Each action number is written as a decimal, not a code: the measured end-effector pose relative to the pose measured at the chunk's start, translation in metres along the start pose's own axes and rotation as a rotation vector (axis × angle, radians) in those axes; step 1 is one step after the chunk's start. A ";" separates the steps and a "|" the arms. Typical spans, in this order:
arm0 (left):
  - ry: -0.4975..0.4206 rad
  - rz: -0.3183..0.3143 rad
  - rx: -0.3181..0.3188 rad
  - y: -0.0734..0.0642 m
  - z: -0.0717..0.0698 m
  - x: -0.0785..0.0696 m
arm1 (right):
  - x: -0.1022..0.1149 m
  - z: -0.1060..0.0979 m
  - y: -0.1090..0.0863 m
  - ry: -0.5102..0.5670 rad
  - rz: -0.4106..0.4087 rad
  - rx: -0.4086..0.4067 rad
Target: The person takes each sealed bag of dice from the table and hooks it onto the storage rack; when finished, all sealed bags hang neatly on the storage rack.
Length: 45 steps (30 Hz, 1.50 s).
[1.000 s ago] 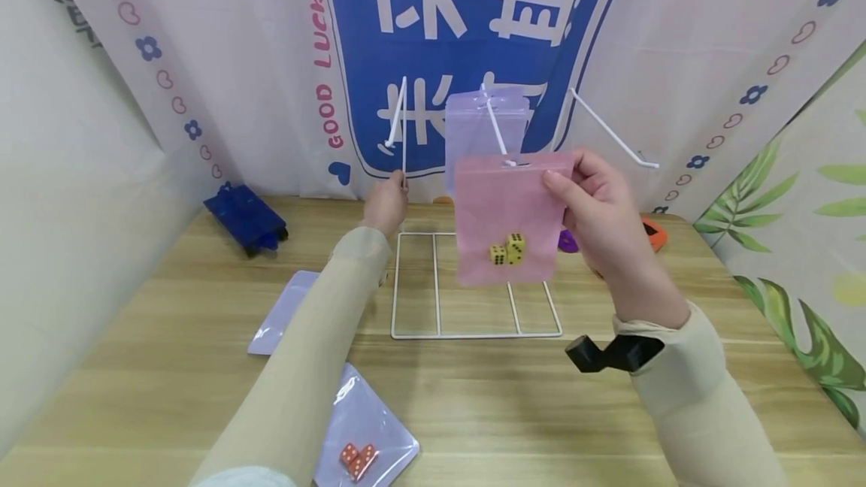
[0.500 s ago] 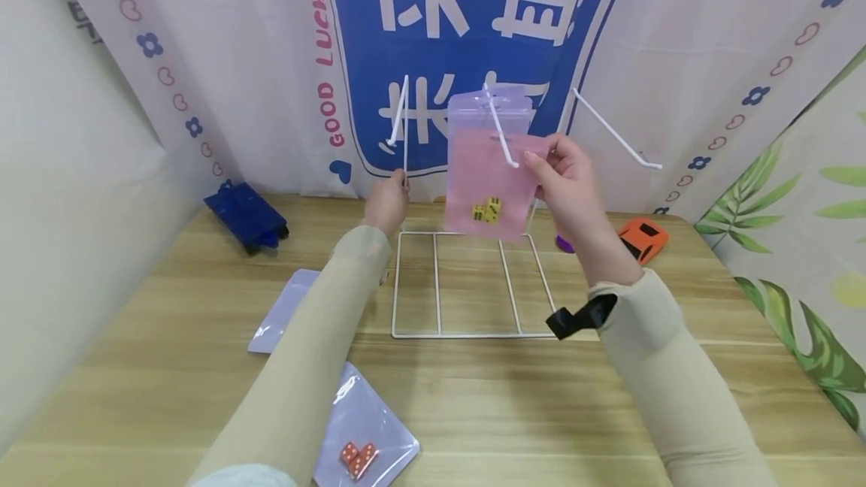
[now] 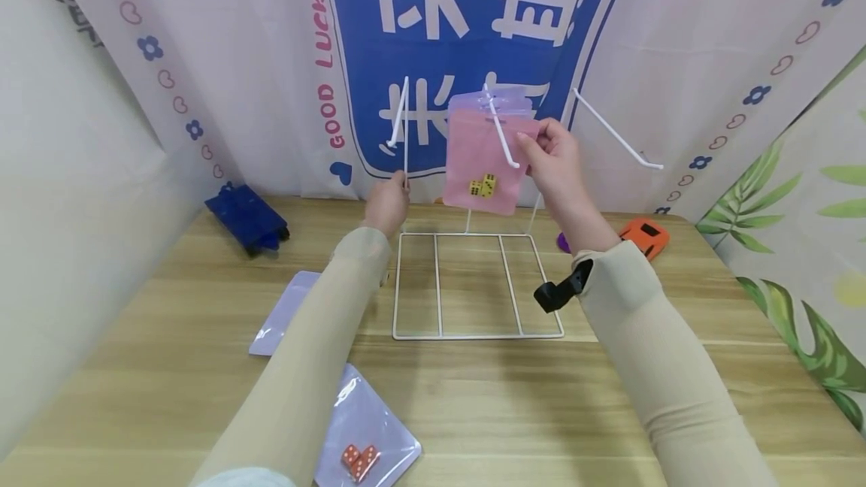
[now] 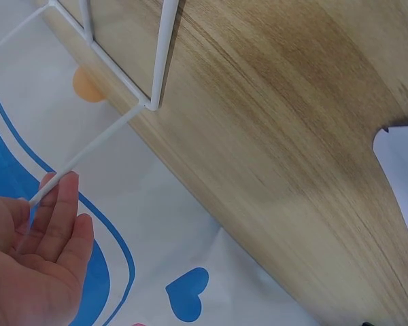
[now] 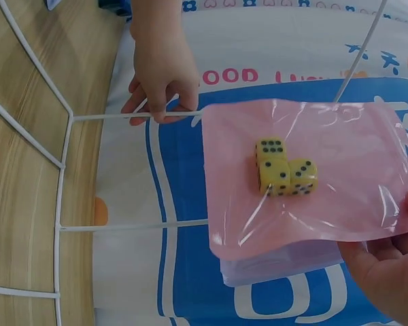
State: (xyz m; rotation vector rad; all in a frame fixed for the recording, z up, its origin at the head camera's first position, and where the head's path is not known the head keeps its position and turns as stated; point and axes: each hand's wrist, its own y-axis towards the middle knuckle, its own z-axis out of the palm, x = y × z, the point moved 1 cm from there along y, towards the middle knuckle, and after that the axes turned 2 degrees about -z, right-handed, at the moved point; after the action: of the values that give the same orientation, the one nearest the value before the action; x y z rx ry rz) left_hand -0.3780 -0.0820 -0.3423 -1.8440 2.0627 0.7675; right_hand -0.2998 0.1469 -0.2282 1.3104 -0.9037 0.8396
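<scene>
A white wire rack (image 3: 476, 337) with hooks stands on the wooden table. My left hand (image 3: 387, 205) pinches its left upright (image 4: 98, 140) between thumb and fingers. With thumb and fingers, my right hand (image 3: 558, 164) grips the upper right corner of a pink zip bag (image 3: 465, 149). Yellow dice (image 5: 275, 173) show through the pink plastic. The middle hook (image 3: 502, 140) passes in front of the bag's upper part in the head view. Behind the pink bag, purple bags (image 3: 467, 101) hang on that same hook, mostly covered by it.
Left and right hooks (image 3: 617, 128) jut forward. On the table lie a purple bag (image 3: 287, 307), another purple bag (image 3: 379, 412) with red dice (image 3: 359, 461), and a dark blue item (image 3: 246, 218). An orange toy car (image 3: 646, 237) and a purple object (image 3: 564, 243) sit behind my right arm.
My right hand has carried the pink bag away from me, up and slightly left, from the middle hook's tip inward to the purple bags. My left hand stays on the upright.
</scene>
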 end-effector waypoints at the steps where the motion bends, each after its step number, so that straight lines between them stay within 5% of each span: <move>1: -0.001 -0.003 0.004 0.000 0.001 0.000 | -0.001 0.000 0.001 0.000 0.002 -0.005; 8: -0.002 0.002 0.009 -0.001 0.008 -0.003 | -0.008 -0.007 0.003 -0.059 -0.030 -0.023; 16: 0.001 -0.013 0.019 0.001 0.010 -0.005 | -0.026 -0.044 -0.005 -0.329 -0.057 0.032; 19: 0.009 -0.006 0.002 0.002 0.008 -0.005 | -0.050 -0.073 -0.020 -0.552 -0.052 0.167; 23: 0.016 0.012 -0.036 0.004 0.003 -0.006 | -0.090 -0.106 -0.049 -0.889 -0.110 0.495; 26: 0.013 0.021 -0.042 0.006 0.001 -0.006 | -0.113 -0.120 -0.069 -1.026 -0.161 0.726; 32: -0.008 0.012 -0.003 0.006 -0.003 -0.003 | -0.130 -0.126 -0.088 -1.096 -0.174 0.914; 45: -0.021 0.013 0.022 0.004 0.002 0.001 | -0.136 -0.124 -0.093 -1.119 -0.218 0.940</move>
State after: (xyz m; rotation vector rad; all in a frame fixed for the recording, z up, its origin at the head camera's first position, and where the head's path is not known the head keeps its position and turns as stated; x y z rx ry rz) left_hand -0.3820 -0.0812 -0.3441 -1.8052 2.0635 0.7618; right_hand -0.2648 0.2625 -0.3957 2.7802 -1.2007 0.2611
